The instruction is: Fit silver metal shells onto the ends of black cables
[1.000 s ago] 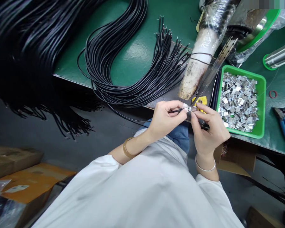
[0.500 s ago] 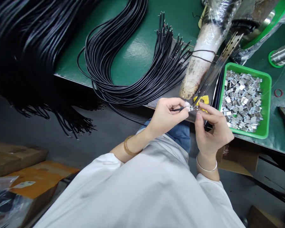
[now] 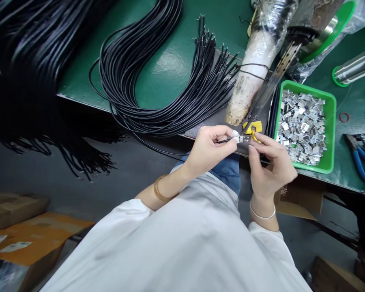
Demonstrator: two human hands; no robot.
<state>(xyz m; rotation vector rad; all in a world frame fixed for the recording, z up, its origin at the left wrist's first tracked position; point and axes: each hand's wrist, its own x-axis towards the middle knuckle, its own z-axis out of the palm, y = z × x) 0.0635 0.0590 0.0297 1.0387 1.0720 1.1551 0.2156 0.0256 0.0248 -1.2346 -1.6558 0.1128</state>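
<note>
My left hand is closed in a pinch on a thin black cable, with white wrapping on a fingertip. At the cable's end, just past these fingertips, sits a small silver USB plug. My right hand meets the plug's far end with thumb and fingertips; their exact contact is partly hidden. Right behind the plug are a yellow piece and the lower end of a perforated metal strip. A bundle of black cables with stripped ends lies on the green table to the left.
A green tray full of silver plug shells stands to the right. Beyond it lie pliers, a red ring and a solder spool. A plastic-wrapped white tube slants behind my hands. More cables hang over the table edge at left.
The view has shifted slightly to the right, so the scene sits further left. Both hands keep their places at the cable and plug, with only slight finger movement.
</note>
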